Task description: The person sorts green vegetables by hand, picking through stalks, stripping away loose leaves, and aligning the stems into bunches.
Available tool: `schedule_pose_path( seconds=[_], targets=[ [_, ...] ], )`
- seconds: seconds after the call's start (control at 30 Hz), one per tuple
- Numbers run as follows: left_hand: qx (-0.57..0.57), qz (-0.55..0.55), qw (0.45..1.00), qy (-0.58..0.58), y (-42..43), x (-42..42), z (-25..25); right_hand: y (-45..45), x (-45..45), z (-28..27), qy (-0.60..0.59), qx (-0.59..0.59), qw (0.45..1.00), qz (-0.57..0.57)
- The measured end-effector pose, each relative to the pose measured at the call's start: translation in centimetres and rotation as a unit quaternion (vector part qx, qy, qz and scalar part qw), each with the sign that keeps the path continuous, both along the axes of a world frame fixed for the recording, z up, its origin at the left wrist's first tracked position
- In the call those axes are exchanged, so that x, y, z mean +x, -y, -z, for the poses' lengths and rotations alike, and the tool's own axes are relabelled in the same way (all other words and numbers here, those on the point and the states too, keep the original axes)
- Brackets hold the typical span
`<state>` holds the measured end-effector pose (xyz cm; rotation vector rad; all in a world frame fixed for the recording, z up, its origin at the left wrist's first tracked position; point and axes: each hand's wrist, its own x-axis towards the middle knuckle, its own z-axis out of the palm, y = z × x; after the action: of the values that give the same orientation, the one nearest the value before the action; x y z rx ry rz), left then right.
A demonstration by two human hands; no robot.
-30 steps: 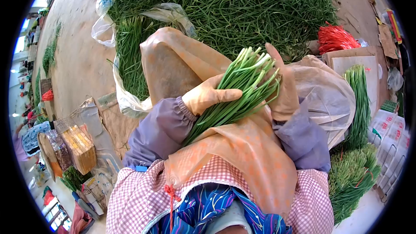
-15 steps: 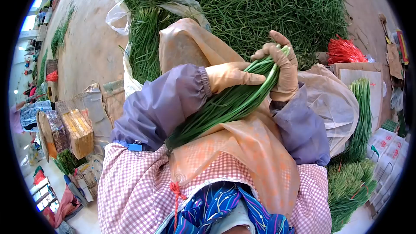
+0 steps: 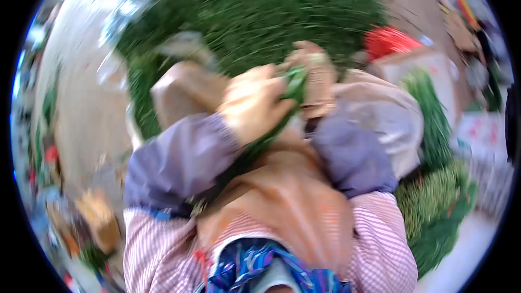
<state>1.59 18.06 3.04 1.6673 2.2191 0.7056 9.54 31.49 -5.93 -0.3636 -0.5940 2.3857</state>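
A bunch of green chives (image 3: 296, 84) lies slantwise over my lap, with its dark leaf ends trailing toward my left forearm. My left hand (image 3: 252, 103), in a tan glove, is closed around the bunch near its upper part. On the other side, my gloved right hand (image 3: 319, 84) grips the same bunch close to the stem ends. Motion blur smears both hands, and the fingers partly hide the stems. Beneath them, a translucent orange-tinted apron (image 3: 282, 184) covers my lap.
A large heap of loose chives (image 3: 260, 11) spreads in front of me. Red strips (image 3: 388, 42) lie at its right, beside a board. Finished-looking bundles (image 3: 434, 116) stand and lie at my right. A box (image 3: 97, 220) sits at the left.
My left hand has moved up along the bunch, from extended fingers to a closed grip beside my right hand. The whole view has shifted and blurred.
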Motion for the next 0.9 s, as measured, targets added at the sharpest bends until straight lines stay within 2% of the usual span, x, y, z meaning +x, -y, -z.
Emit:
schedule_pose_path(
  seconds=[0.07, 0.2, 0.27, 0.33, 0.4, 0.47, 0.5, 0.6, 0.63, 0.73, 0.77, 0.8, 0.83, 0.87, 0.9],
  targets=[
    [0.061, -0.027, 0.994, 0.082, -0.1, -0.1, 1.1, 1.4, 0.2, -2.5, 0.122, 0.034, 0.992, 0.02],
    [0.037, -0.047, 0.997, 0.051, -1.1, 0.8, 0.3, 1.6, -0.3, -2.3, 0.144, 0.053, 0.988, 0.035],
    [0.124, -0.025, 0.988, 0.091, -1.5, 0.7, 0.4, 0.7, 0.1, -2.5, 0.134, 0.03, 0.989, 0.055],
    [0.133, -0.132, 0.963, 0.191, -1.8, 1.7, -1.5, -0.5, 0.4, -3.7, 0.159, 0.05, 0.983, 0.078],
    [0.114, -0.004, 0.972, 0.205, -2.3, 0.4, -0.6, -0.9, 0.5, -4.4, 0.138, 0.067, 0.982, 0.11],
    [0.016, 0.028, 0.932, 0.36, -3.2, 1.5, 0.8, -0.8, 0.5, -5.0, 0.164, 0.094, 0.974, 0.129],
    [0.03, 0.033, 0.963, 0.265, -3.8, 2.0, 0.6, -1.1, 1.1, -6.4, 0.179, 0.058, 0.976, 0.108],
    [0.036, 0.014, 0.896, 0.443, -5.5, 2.7, 0.4, -1.8, 2.0, -7.2, 0.141, 0.112, 0.978, 0.109],
    [0.046, -0.005, 0.875, 0.482, -6.0, 3.0, 0.2, -2.0, 2.9, -7.7, 0.085, 0.12, 0.987, 0.061],
    [0.083, -0.061, 0.853, 0.512, -8.0, 3.6, -1.1, -3.1, 5.1, -9.5, 0.061, 0.183, 0.979, 0.06],
    [0.117, -0.066, 0.833, 0.536, -8.5, 3.4, -1.5, -3.8, 5.7, -8.8, 0.123, 0.307, 0.934, 0.132],
    [0.151, -0.072, 0.812, 0.559, -9.2, 3.3, -1.9, -4.7, 6.2, -8.0, 0.183, 0.423, 0.865, 0.2],
    [0.193, -0.056, 0.825, 0.529, -10.1, 3.5, -2.1, -4.7, 6.9, -8.0, 0.16, 0.379, 0.902, 0.134],
    [0.202, -0.036, 0.811, 0.548, -10.9, 3.6, -2.9, -3.8, 6.4, -6.9, 0.082, 0.287, 0.953, 0.051],
    [0.223, -0.012, 0.781, 0.583, -11.9, 3.9, -3.2, -2.5, 6.6, -6.6, 0.09, 0.352, 0.929, 0.073]
  ],
)
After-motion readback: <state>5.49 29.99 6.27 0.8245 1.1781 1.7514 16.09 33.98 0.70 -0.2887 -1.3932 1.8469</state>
